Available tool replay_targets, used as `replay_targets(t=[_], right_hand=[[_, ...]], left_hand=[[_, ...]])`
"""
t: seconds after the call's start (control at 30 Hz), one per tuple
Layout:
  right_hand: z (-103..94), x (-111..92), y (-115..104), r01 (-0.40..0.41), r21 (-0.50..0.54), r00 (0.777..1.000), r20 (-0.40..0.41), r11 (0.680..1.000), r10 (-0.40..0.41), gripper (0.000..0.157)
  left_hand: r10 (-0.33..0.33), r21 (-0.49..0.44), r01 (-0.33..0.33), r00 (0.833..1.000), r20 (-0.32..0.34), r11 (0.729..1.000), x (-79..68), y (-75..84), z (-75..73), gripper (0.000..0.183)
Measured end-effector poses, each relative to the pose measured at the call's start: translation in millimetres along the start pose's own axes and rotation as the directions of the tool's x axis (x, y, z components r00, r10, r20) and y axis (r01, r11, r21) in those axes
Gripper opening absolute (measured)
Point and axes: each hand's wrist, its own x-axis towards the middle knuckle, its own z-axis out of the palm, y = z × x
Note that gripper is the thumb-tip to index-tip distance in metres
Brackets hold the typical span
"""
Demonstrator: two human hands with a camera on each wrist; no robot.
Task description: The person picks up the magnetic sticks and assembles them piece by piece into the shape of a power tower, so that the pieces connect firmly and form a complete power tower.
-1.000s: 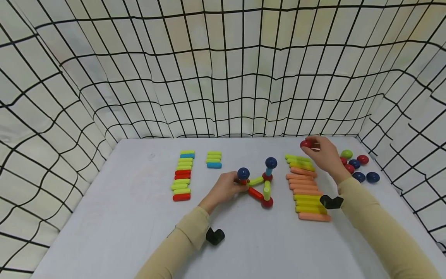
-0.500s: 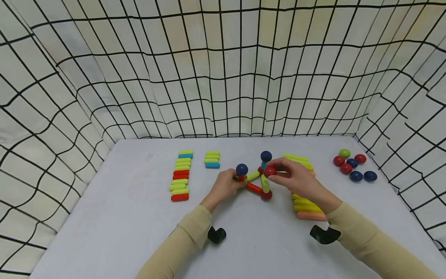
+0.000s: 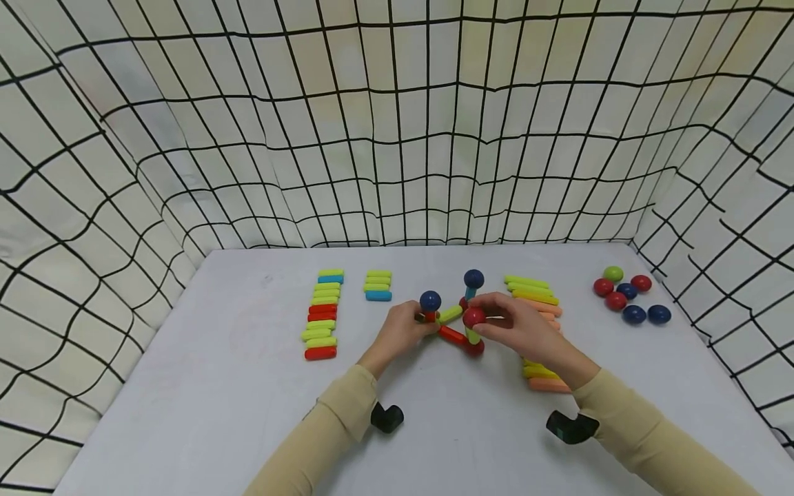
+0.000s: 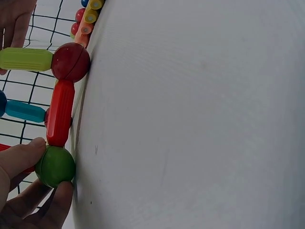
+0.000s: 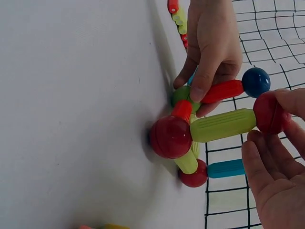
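A structure of balls and rods stands mid-table, its base a triangle. My left hand (image 3: pixel 403 332) grips the green ball (image 4: pixel 55 166) at its left corner. From that corner a red rod (image 4: pixel 60 114) runs to a red corner ball (image 5: pixel 170 137). On this ball stands an upright yellow-green rod (image 5: pixel 224 125). My right hand (image 3: pixel 527 331) pinches another red ball (image 3: pixel 474 317), which touches that rod's top. Two dark blue balls top the other uprights, one (image 3: pixel 431 301) above my left fingers and one (image 3: pixel 474 279) at the back on a light blue rod (image 5: pixel 226 169).
Short rods (image 3: pixel 322 310) lie in a column at left, with a smaller group (image 3: pixel 378 284) beside it. Longer yellow and orange rods (image 3: pixel 536 293) lie under and around my right hand. Loose balls (image 3: pixel 616 301) cluster at far right. Black netting (image 3: pixel 428 172) surrounds the back and sides.
My right hand has carried the red ball leftward from above the long rods, then down onto the top of the front yellow-green rod. My left hand has kept its hold on the corner.
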Motion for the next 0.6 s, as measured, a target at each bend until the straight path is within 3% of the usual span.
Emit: replay_targets(t=[0.2,0.4,0.53,0.6], right_hand=[[-5.9,-16,14,-0.089,0.026,0.992,-0.087,0.996,0.091,0.045],[-22.8,-48,36,-0.188,0.134,0.965,-0.158,0.973,0.208,0.049],[-36.5,-71,48,-0.243,0.020,0.953,-0.184,0.970,0.242,0.050],[-42.7,-82,55,-0.242,-0.076,0.959,-0.171,0.967,0.226,0.046]], left_hand=[[0.001,-0.008,-0.001,1.000,0.010,1.000,-0.1,-1.7,0.5,0.027],[0.045,-0.050,-0.042,0.997,0.064,0.998,-1.3,-8.6,-3.8,0.033],[0.095,-0.120,-0.084,0.991,0.092,0.989,-2.9,-14.6,-7.1,0.035],[0.123,-0.144,-0.109,0.989,0.087,0.984,-3.3,-16.2,-7.5,0.035]])
